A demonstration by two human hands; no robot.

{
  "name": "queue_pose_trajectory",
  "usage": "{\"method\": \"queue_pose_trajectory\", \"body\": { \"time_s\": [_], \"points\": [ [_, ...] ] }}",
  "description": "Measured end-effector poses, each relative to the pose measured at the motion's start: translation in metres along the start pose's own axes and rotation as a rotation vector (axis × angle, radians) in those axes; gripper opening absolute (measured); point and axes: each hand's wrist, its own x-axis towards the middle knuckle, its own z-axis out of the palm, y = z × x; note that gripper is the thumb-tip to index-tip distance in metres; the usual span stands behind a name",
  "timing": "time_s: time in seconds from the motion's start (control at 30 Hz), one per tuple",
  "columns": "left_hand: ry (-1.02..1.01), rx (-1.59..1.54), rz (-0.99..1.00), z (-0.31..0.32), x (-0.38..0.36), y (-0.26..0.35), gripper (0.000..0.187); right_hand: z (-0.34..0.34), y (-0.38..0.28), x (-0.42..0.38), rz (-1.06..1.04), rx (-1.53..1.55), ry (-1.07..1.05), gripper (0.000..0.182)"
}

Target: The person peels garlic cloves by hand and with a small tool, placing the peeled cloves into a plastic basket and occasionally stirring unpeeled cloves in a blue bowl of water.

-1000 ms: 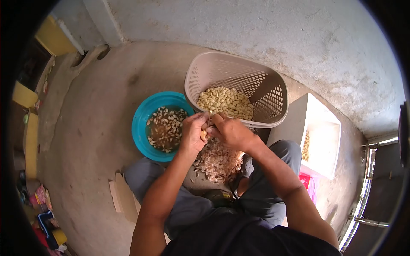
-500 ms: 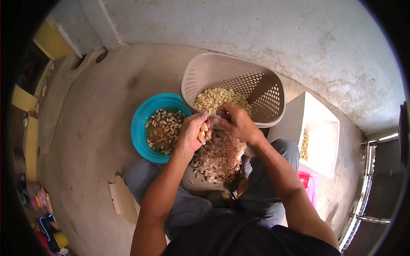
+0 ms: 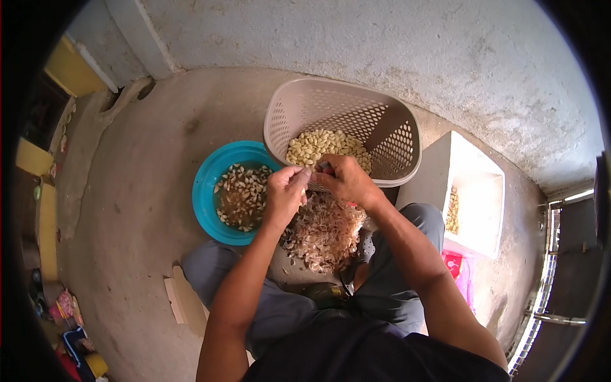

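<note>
Note left hand (image 3: 285, 194) curled on a small, pale, clove-shaped piece (image 3: 303, 198), fingertips close to right hand (image 3: 347, 179); right-hand grip not discernible. Expect light, firm, possibly slippery handling: pinch by the sides. Find beige perforated plastic basket (image 3: 299, 102) at one o'clock.

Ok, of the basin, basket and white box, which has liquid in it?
The round teal basin, left of the perforated basket: its pale pieces lie in murky brownish liquid. No liquid shows in the basket or the white box.
</note>
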Motion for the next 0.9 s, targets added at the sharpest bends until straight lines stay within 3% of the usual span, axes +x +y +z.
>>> {"method": "queue_pose_trajectory", "body": {
  "time_s": [0.17,0.23,0.57,0.9],
  "points": [
    [-0.117,0.115,0.084,-0.008,0.0,0.0,0.023,-0.007,-0.002,-0.001,-0.016,0.021,-0.08,0.03],
    [-0.162,0.146,0.087,-0.009,-0.001,0.002,0.022,-0.01,0.003,-0.002,0.08,0.125,-0.159,0.024],
    [-0.083,0.009,0.055,-0.002,-0.003,0.001,0.022,-0.009,-0.012,-0.005,0.258,0.483,-0.131,0.017],
    [-0.104,0.111,0.095,-0.007,-0.006,0.005,0.019,-0.009,-0.005,-0.003,0.247,0.446,-0.2,0.018]
  ]
}}
